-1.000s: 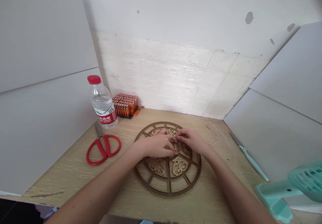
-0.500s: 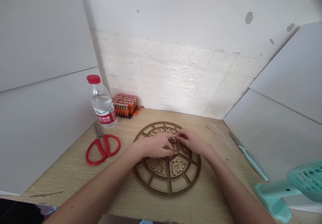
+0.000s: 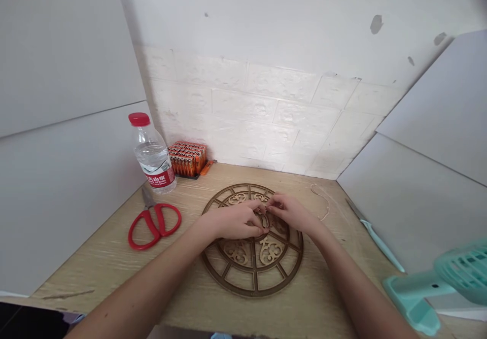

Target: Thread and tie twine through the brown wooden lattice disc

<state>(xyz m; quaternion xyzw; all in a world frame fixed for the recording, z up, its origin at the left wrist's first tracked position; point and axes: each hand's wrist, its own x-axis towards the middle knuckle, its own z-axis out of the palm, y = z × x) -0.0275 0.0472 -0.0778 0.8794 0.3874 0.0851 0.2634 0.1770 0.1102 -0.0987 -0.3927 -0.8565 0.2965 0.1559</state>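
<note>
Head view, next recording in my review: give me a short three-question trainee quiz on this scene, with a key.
1. True or false: the red-handled steel scissors lie to the left of the round brown fretwork disc.
2. Which is nearer the thin pale loop of string: the left hand or the right hand?
3. Fill in the blank: the clear plastic water bottle has a ____ cap.

Key: 1. True. 2. The right hand. 3. Red.
</note>
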